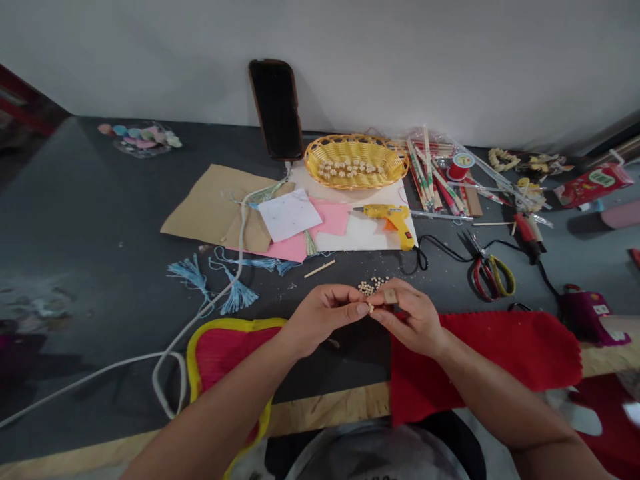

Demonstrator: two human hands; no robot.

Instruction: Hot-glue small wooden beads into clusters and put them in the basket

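Over the dark table, my left hand [333, 313] and my right hand [410, 317] meet fingertip to fingertip. Both are closed in a pinch around a tiny cluster of beige bead-like pieces [371, 308], partly covered by the fingers. A beige band or bandage wraps one finger of my right hand. Just beyond the fingertips lies a loose pile of small beige bead-like pieces [371, 287]. Farther back, a yellow woven basket [357, 183] holds several small beige clusters [345, 168]. A yellow glue gun [393, 217] rests between the basket and my hands.
Scissors [490, 270] and red felt [500, 347] lie right. Left are blue tassels [240, 293], a white cable [241, 240], brown paper [200, 207] and a yellow-edged red cloth [225, 350]. A phone [277, 110] leans on the wall; a red thread spool [459, 168] stands near chopsticks [423, 170].
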